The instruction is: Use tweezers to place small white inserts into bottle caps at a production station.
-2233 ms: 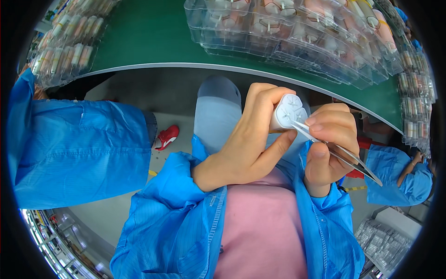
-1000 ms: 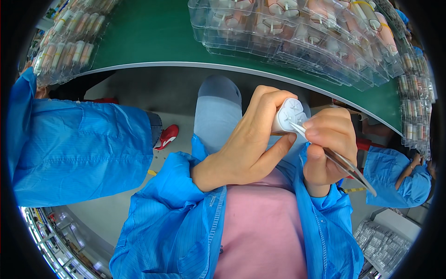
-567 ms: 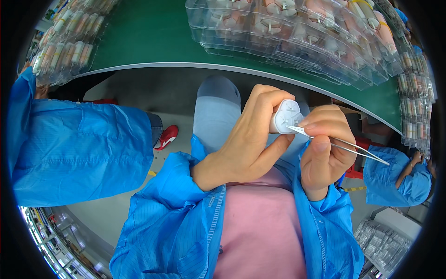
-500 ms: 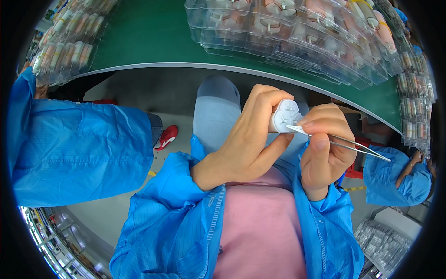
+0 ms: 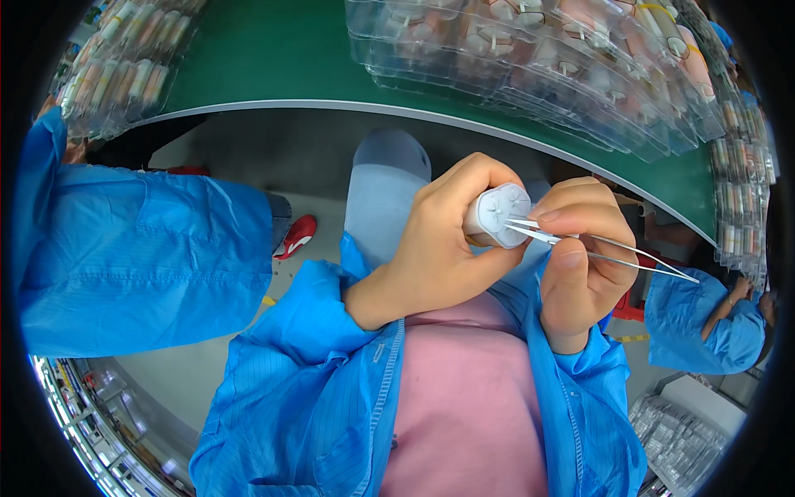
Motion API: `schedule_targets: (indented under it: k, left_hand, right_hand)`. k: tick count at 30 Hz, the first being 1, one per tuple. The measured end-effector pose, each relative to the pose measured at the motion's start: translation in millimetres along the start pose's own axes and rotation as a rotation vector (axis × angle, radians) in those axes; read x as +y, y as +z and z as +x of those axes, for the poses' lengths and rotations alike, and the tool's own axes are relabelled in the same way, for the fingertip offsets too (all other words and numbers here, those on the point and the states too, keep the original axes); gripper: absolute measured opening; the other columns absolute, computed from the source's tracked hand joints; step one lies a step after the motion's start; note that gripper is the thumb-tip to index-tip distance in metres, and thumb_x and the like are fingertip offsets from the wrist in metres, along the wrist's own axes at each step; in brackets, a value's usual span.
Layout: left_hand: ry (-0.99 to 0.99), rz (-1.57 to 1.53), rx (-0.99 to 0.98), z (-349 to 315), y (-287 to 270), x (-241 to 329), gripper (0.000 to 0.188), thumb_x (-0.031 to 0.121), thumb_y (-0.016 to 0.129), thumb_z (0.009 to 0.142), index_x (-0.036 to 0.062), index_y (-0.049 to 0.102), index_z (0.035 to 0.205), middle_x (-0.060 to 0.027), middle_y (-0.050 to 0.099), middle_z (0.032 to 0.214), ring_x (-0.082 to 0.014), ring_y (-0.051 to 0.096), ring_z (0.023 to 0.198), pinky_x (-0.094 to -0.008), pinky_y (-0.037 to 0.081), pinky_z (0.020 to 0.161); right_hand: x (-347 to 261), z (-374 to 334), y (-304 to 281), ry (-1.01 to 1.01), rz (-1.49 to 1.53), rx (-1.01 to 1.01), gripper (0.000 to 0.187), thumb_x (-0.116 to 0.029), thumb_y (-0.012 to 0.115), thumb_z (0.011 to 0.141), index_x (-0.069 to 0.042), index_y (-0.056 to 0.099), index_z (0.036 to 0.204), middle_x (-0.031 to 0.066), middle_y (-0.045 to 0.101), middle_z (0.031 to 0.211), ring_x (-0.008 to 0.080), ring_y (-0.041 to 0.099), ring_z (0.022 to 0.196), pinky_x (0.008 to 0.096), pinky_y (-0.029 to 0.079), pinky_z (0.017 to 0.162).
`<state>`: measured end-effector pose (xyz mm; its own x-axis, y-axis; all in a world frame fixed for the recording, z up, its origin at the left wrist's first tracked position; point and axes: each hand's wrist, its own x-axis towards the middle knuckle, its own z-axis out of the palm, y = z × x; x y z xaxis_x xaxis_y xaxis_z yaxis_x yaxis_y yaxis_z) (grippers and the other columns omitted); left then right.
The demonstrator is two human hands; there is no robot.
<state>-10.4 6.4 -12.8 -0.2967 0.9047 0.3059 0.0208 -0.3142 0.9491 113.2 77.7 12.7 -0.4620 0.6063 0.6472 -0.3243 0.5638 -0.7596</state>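
The white piece (image 5: 498,210) sits within the curled left hand (image 5: 439,244), gripped firmly; I see the right hand (image 5: 586,265) pinching tweezers (image 5: 540,236), tips at the piece's face.

Workbench (image 5: 265,58): green top, pale edging strip (image 5: 315,103). Upon it, right of centre: stacked clear plastic compartment trays (image 5: 451,73), loaded. Left end: filled clear trays (image 5: 98,126). Right end: further clear trays (image 5: 743,258), likewise filled.

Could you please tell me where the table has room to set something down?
The green table is bare between the trays at left and the large clear trays, down to its pale edge. Trays crowd either side.
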Motion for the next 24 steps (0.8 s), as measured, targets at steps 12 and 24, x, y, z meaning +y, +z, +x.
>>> schedule_targets:
  k: [12,24]
  left_hand:
    - [0.018,0.010,0.025,2.2,3.3,-0.6,0.030,-0.004,0.069,0.063,0.0017,0.054,0.089,-0.0098,0.056,0.082,-0.0209,0.059,0.071,-0.0295,0.045,0.060]
    - [0.054,0.100,-0.016,1.7,9.0,4.2,0.032,-0.001,0.071,0.067,0.0019,0.055,0.094,-0.0043,0.058,0.083,-0.0089,0.056,0.075,-0.0227,0.044,0.062]
  right_hand:
    - [5.8,-1.9,1.1,0.021,0.019,0.017,0.013,-0.008,0.066,0.078,0.001,0.066,0.087,0.0131,0.064,0.083,0.0195,0.057,0.074,0.0287,0.044,0.065]
    - [0.8,-2.1,-9.0,0.016,0.010,-0.004,0.012,-0.008,0.066,0.078,0.001,0.066,0.086,0.0133,0.064,0.083,0.0198,0.057,0.074,0.0286,0.044,0.065]
